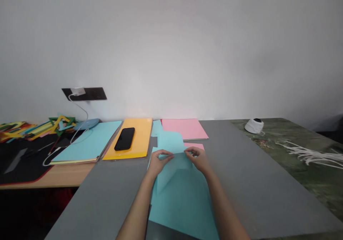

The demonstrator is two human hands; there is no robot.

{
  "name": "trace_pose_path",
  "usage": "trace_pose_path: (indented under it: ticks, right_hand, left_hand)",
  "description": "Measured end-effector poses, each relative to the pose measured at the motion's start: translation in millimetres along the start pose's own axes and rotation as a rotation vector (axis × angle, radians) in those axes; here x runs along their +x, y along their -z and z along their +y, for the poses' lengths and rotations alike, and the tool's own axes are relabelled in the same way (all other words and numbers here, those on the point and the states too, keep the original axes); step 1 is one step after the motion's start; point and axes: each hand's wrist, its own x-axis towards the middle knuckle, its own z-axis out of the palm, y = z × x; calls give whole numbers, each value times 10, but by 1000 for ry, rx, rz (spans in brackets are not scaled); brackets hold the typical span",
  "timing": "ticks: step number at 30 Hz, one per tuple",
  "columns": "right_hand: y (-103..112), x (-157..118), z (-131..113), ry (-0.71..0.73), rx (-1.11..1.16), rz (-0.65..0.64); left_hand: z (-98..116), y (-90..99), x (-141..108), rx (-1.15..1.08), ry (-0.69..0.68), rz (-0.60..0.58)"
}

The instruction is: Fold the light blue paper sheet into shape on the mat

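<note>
Both hands pinch a light blue sheet of paper (171, 142) along a crosswise edge or fold, held up above the table. My left hand (160, 161) grips it at the left between thumb and fingers. At the right, my right hand (197, 158) pinches the same line, fingertips closed. Beneath lies a larger teal-blue sheet (184, 204), reaching toward my body between my forearms. Pink sheets (184, 128) lie just beyond the hands, partly covered by the blue paper. Whether the raised paper is creased along the pinched line, I cannot tell.
Left of the hands, a black phone (124, 139) rests on a yellow paper stack (144, 136). Farther left are a blue paper stack (91, 140), a white cable (85, 110) and colored paper strips (40, 128). On the right sit a white thread spool (254, 126) and white strings (316, 153).
</note>
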Motion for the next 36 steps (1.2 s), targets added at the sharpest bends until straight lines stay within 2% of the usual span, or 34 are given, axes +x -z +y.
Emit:
trace_pose_path:
  ticks: [5, 8, 11, 13, 15, 19, 21, 25, 28, 31, 36]
  right_hand:
    - [27, -2, 28, -61, 35, -17]
    - [133, 1, 101, -149, 107, -2]
    - [262, 10, 155, -203, 149, 73]
    - [286, 14, 137, -200, 172, 128]
    - [231, 11, 75, -189, 227, 104]
    - [8, -25, -64, -192, 290, -107]
    - [-58, -43, -87, -200, 275, -135]
    - [-45, -57, -69, -155, 230, -153]
    - [-27, -61, -69, -125, 203, -218]
    - [-47, -65, -80, -122, 179, -212]
    - [-55, -58, -61, -114, 151, -98]
  left_hand:
    - [-12, -1, 0, -3, -6, -8]
    - [-11, 50, 22, -3, 22, 55]
    - [1, 95, 43, -6, 43, 139]
    - [12, 89, 43, -3, 48, 145]
    - [18, 54, 31, -9, 56, 120]
    - [-15, -37, -2, -51, 106, 95]
    - [-59, -65, -11, -107, 162, 49]
    - [-152, -103, -19, -245, 295, -123]
    - [-188, -138, -22, -261, 336, -170]
    - [-196, -159, -22, -252, 346, -177]
    - [-200, -144, -23, -225, 343, -173]
